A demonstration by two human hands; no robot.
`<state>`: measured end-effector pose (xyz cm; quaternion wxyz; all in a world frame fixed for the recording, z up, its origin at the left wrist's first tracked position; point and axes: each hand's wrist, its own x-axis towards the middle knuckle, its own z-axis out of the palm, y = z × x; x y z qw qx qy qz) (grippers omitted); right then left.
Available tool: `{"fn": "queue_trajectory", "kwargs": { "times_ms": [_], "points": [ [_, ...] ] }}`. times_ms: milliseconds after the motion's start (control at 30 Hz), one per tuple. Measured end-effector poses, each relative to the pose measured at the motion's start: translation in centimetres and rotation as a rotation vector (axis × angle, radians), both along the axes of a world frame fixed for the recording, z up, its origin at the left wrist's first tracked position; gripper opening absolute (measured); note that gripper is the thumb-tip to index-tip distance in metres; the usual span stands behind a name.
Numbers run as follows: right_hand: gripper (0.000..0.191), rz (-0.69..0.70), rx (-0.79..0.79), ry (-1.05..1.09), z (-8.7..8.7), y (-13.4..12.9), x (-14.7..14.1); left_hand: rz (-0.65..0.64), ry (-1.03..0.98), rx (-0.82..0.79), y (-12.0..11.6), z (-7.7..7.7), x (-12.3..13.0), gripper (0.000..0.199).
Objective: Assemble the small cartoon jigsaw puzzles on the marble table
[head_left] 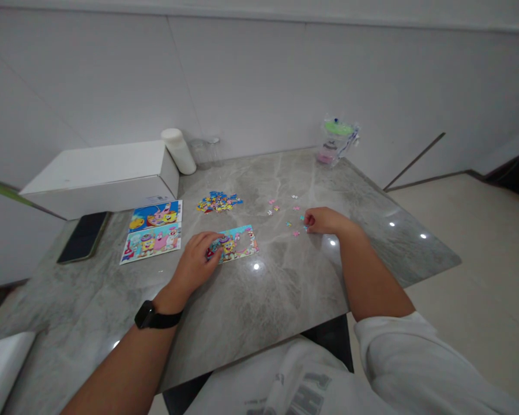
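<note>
A partly filled jigsaw puzzle point(229, 246) lies on the grey marbled table, with a gap in its right half. My left hand point(200, 253), a black watch on its wrist, rests over the puzzle's left end with fingers spread. To the right, my right hand point(322, 221) has its fingertips pinched down at the table beside loose puzzle pieces point(296, 233); whatever it pinches is too small and hidden to name. More pink, white and teal pieces are scattered near it. Behind the puzzle sits a pile of blue and yellow pieces point(218, 202).
Left of the puzzle lie two cartoon picture cards point(151, 243) and a dark phone point(84, 236). A white box point(104, 173), a white bottle point(179, 151) and a clear cup stand at the back. A plastic-wrapped, green-lidded container point(335, 141) stands at the back right.
</note>
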<state>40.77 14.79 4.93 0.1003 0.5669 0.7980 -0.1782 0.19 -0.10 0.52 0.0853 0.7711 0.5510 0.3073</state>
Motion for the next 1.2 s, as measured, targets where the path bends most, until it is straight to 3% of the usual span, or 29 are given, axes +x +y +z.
{"fn": "queue_trajectory", "kwargs": {
  "times_ms": [300, 633, 833, 967, 1067, 1200],
  "points": [
    [0.023, 0.016, -0.002, 0.009, -0.4, 0.0, -0.4, 0.003, -0.008, -0.017, -0.2, 0.4, 0.2, 0.030],
    [0.020, 0.012, 0.217, 0.116, -1.3, 0.2, -2.8, 0.007, -0.007, -0.022, -0.1, 0.3, 0.2, 0.029],
    [0.019, 0.106, 0.202, 0.137, -2.2, -0.6, -4.6, 0.003, -0.007, -0.012, -0.2, 0.2, 0.2, 0.029],
    [0.031, 0.183, 0.216, 0.243, -2.0, -0.9, -4.9, 0.000, -0.002, 0.005, -0.3, 0.4, 0.2, 0.029],
    [0.040, 0.129, 0.255, 0.245, -1.7, -0.8, -4.8, 0.007, 0.001, 0.010, -0.2, 0.4, 0.2, 0.029],
    [0.028, 0.080, 0.270, 0.194, -1.9, -0.6, -4.5, 0.042, -0.007, 0.010, -0.1, 0.5, 0.0, 0.029]
  ]
}}
